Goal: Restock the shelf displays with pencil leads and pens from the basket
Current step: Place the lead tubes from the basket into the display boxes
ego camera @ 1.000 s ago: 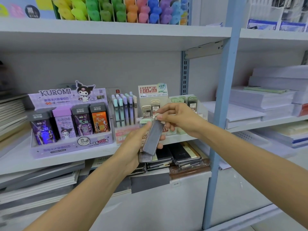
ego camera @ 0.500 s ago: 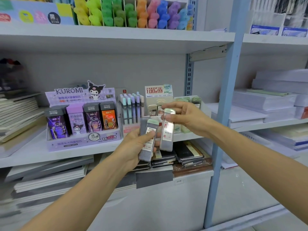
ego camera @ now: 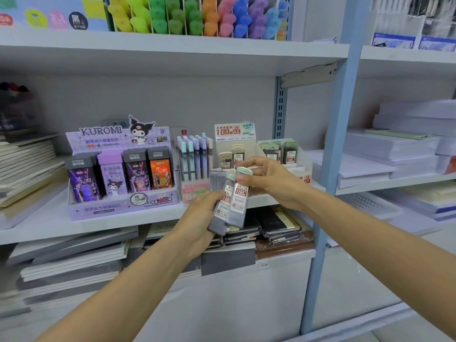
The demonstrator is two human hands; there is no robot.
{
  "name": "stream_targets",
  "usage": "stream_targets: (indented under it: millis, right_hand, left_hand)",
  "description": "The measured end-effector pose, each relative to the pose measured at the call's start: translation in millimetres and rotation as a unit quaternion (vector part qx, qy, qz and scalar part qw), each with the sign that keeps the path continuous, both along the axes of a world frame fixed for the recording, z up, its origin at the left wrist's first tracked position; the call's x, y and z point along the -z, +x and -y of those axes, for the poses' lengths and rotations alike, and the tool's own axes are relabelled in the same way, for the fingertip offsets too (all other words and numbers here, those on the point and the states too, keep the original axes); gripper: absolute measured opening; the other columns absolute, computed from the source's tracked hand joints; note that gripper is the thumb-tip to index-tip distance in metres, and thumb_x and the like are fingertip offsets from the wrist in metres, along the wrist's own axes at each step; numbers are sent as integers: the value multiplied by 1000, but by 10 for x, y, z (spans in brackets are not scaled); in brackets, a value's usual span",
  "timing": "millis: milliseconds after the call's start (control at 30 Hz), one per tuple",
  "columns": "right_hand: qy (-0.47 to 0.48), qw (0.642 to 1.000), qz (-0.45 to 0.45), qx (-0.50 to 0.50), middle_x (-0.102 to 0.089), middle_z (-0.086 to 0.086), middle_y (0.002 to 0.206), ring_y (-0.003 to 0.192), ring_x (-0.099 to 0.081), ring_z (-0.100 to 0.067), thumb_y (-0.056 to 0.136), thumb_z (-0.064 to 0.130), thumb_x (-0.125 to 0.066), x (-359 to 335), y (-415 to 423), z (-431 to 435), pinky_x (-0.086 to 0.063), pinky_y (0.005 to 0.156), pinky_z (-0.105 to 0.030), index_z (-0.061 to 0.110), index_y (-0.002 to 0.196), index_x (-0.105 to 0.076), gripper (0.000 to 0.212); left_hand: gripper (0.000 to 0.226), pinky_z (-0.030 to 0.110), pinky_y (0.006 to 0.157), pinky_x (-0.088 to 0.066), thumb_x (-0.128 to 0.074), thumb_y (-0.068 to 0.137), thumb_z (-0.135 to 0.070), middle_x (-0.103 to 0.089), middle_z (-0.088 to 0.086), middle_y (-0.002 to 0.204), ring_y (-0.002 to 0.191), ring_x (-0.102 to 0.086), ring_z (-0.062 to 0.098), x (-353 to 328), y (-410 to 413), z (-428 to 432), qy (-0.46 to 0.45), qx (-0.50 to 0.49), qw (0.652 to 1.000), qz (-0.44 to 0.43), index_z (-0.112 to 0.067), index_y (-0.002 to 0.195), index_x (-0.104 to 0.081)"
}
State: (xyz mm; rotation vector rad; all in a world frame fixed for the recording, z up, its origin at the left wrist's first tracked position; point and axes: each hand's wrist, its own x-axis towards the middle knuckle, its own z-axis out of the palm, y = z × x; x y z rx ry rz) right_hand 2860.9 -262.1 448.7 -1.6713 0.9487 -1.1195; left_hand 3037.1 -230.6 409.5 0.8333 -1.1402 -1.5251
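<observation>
My left hand (ego camera: 197, 223) grips a small stack of grey pencil lead cases (ego camera: 220, 208) in front of the middle shelf. My right hand (ego camera: 269, 178) pinches the top of one lead case (ego camera: 238, 201) with a pale green cap, held upright against that stack. Behind the hands stands a white lead display box (ego camera: 237, 149) with several cases in it, and a second compartment (ego camera: 281, 150) of green-capped cases to its right. The basket is not in view.
A purple Kuromi lead display (ego camera: 118, 174) stands left on the shelf (ego camera: 49, 225), beside a rack of pastel pens (ego camera: 196, 159). Highlighters (ego camera: 195, 17) fill the shelf above. Notebooks lie stacked below and left. A blue upright (ego camera: 333, 154) divides off paper stacks (ego camera: 394, 149) at right.
My right hand separated one lead case from the stack in my left hand and turned it label-forward. The case now sits close against the stack again. The view moved nearer the shelf.
</observation>
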Motion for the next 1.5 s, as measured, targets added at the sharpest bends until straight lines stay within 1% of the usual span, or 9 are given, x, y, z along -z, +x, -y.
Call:
stream_targets:
  millis: [133,267,467,600,867,1100,1200,1300,1500]
  right_hand:
    - [-13,999,-50,-7,-75,-8,97,90,-72,-17,88,15,-68,15,-3,-40,-56,69,-22,9,111,-67,24]
    - [-44,997,-50,37,-75,-5,96,87,-71,-12,90,16,-64,-132,-252,-74,-53,67,-17,9,107,-67,18]
    - [-159,962,23,219,-69,-3,87,76,-65,-10,95,16,-59,-590,-956,93,-54,65,-19,2,113,-64,23]
    - [-183,942,-9,281,-67,-3,86,81,-63,-16,96,12,-59,-670,-1289,367,-51,64,-20,4,111,-63,18]
    - [-187,941,-38,279,-66,-11,93,84,-63,-18,94,9,-61,-484,-1227,782,-55,67,-22,0,110,-64,19]
    - [-168,955,-120,211,-65,-2,86,81,-62,-15,95,9,-59,-408,-1254,903,-54,67,-23,5,103,-64,11]
    - [-154,958,-126,204,-66,-2,88,83,-63,-14,94,10,-60,-432,-1279,931,-55,65,-18,6,106,-63,13]
    - [-147,958,-120,213,-67,-3,97,89,-64,-16,92,10,-63,-460,-1268,977,-55,71,-24,11,114,-60,22]
    - [-135,954,-213,162,-69,-3,98,92,-67,-17,90,10,-65,-416,-1274,992,-55,74,-24,18,101,-64,13]
  left_hand:
    - [28,34,62,-43,-48,100,-29,-75,8,96,83,-65,25,48,-52,19,-14,1,999,50,-13,118,-63]
    - [25,39,72,-59,-44,102,-21,-74,13,104,86,-70,23,34,-84,104,-8,13,1000,6,-9,115,-62]
    - [37,33,59,-56,-42,101,-40,-64,8,71,59,-60,18,-28,-122,183,-8,48,999,0,-17,119,-64]
    - [49,25,50,-38,-29,104,-43,-51,3,66,55,-43,13,-86,-200,201,7,85,996,20,-14,118,-65]
    - [18,27,61,-45,-45,101,-16,-45,1,76,64,-43,12,-74,-245,258,-14,26,992,125,-12,107,-62]
    - [33,26,67,-57,-45,95,6,-67,9,103,85,-63,19,-36,-162,329,-35,64,991,111,-15,116,-61]
    - [30,30,76,-59,-53,92,7,-75,13,95,85,-69,24,-28,-146,353,-48,79,992,90,-14,112,-62]
    - [33,26,70,-60,-61,86,7,-75,13,99,84,-73,25,-36,-139,371,-58,65,993,75,-10,114,-63]
    - [32,25,70,-60,-67,82,6,-75,10,100,80,-73,25,-27,-110,396,-65,19,995,67,-9,110,-66]
